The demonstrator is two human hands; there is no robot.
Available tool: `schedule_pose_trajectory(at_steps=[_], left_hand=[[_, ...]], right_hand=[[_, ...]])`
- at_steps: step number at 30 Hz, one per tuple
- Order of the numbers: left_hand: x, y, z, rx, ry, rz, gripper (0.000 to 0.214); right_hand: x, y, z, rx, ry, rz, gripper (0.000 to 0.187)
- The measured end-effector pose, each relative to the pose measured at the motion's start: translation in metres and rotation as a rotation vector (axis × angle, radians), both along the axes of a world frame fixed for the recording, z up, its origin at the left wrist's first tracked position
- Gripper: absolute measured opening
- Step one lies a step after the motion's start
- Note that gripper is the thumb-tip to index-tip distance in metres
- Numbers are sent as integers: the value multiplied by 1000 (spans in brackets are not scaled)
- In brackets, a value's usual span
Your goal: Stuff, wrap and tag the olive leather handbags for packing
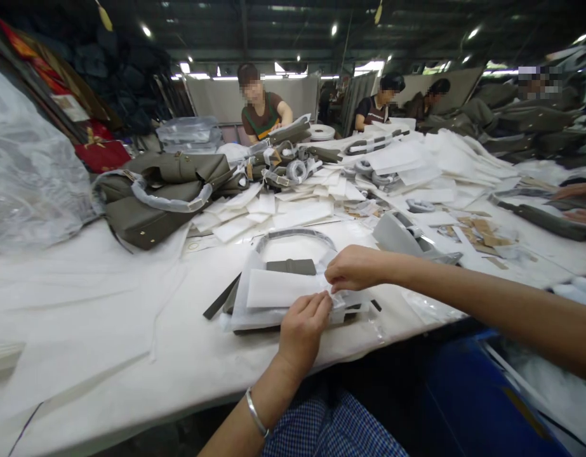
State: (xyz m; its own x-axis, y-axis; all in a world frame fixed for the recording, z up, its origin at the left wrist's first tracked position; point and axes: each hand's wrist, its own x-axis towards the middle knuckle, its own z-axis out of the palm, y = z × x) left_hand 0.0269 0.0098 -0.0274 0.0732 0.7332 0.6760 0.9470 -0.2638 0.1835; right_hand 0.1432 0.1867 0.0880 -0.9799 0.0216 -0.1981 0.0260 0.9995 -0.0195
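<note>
A dark olive handbag (291, 266) lies on the table in front of me, partly covered by thin white wrapping sheet (259, 289). Its handle (299, 235), sleeved in clear film, arches at the far side. A white foam strip (273, 289) rests across the bag. My left hand (303, 327) lies over the sheet near the bag's right part, fingers stretched out. Just beyond those fingertips, my right hand (353, 266) reaches in from the right with its fingers closed in a pinch on the wrapping sheet. Its fingertips are partly hidden.
An olive handbag (159, 197) with a wrapped handle stands at left. White foam pieces (302, 212) and rolled straps (297, 170) pile up behind. A grey tape dispenser (400, 235) sits to the right. Several people work beyond; another person's hands (581, 203) are at far right.
</note>
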Motion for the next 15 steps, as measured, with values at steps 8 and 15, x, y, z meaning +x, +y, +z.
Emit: schedule_pose_trajectory(at_steps=[8, 15], left_hand=[[-1, 0, -2, -1, -6, 0, 20], [-4, 0, -5, 25, -9, -33, 17]], right_hand=[[-46, 8, -6, 11, -258, 26, 6], [-67, 9, -3, -55, -426, 64, 13]])
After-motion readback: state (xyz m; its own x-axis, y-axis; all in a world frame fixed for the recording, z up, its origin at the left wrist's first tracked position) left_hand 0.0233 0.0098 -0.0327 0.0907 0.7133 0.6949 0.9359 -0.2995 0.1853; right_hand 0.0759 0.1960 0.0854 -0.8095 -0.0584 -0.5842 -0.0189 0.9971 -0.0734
